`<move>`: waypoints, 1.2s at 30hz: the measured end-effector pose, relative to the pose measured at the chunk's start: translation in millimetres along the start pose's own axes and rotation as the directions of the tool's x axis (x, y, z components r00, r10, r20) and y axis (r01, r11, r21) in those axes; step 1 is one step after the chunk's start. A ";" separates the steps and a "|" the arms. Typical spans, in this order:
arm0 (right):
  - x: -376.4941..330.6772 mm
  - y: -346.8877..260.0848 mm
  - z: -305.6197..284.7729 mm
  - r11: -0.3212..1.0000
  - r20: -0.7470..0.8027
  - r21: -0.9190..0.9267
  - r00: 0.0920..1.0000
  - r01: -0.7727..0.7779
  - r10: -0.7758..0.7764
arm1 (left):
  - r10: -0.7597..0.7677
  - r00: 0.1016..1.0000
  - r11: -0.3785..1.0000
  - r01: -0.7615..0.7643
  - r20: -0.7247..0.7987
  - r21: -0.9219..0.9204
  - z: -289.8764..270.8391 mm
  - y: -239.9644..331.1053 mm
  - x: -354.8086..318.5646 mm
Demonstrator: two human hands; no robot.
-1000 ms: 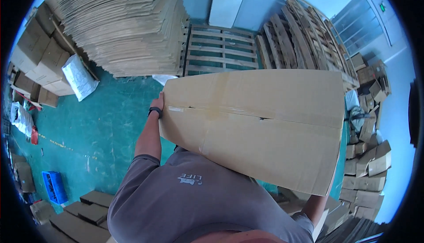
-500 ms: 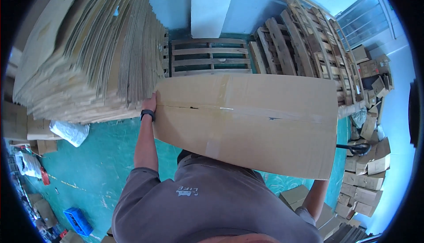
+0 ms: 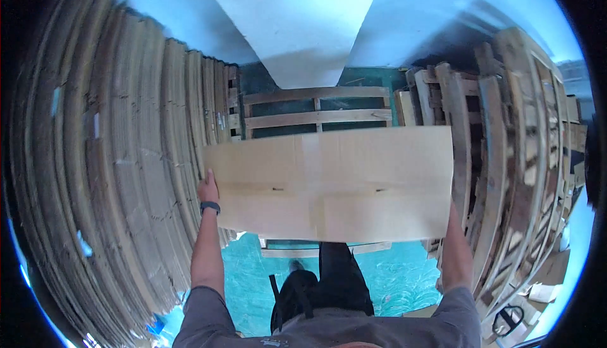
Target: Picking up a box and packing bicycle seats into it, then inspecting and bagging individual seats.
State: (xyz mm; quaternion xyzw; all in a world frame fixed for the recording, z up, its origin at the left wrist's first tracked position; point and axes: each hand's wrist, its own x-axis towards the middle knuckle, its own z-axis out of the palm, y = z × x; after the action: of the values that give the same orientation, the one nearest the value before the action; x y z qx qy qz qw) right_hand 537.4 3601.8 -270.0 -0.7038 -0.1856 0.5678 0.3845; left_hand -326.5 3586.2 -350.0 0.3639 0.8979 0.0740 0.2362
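Observation:
A wide brown cardboard box (image 3: pixel 341 209) is held level in front of me, above a wooden pallet (image 3: pixel 354 118) on the floor. It has a strip of tape across its middle and two small dark slits. My left hand (image 3: pixel 208 187), with a dark band at the wrist, is closed on the box's left edge. At the right edge, my right forearm (image 3: pixel 456 253) reaches up against the box; the fingers of that hand are hidden behind the cardboard. The near end of the pallet shows below the box, by my legs.
A tall stack of flattened cardboard (image 3: pixel 126 158) rises close on my left. Several wooden pallets (image 3: pixel 493 139) lean upright on the right. A white pillar (image 3: pixel 303 25) stands beyond the floor pallet, and loose cartons (image 3: pixel 553 269) lie at the far right.
I have moved forward with the box, toward the pillar and between the cardboard stack and the leaning pallets. The box is now over the floor pallet, with both arms stretched farther out.

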 end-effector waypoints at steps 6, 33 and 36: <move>245.5 89.1 -28.6 0.981 0.032 -0.016 0.981 -0.192 0.192 | 0.198 0.977 0.963 -0.179 0.077 -0.202 141.3 148.4 182.6; 246.2 386.3 66.4 0.611 0.262 -0.792 0.912 0.015 0.317 | 0.163 0.734 0.982 -0.056 0.659 -0.180 244.4 -186.7 -342.8; 101.2 456.2 -56.1 0.321 -0.018 -0.945 0.992 -0.058 0.126 | -0.037 0.585 0.999 0.023 0.810 0.029 227.5 -250.6 -407.2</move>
State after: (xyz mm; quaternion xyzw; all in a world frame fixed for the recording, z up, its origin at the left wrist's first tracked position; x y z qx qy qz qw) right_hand 539.2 3364.0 -676.2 -0.7885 -0.4513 0.3960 -0.1334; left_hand -118.8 3115.5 -475.1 0.3440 0.6985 -0.1108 0.6176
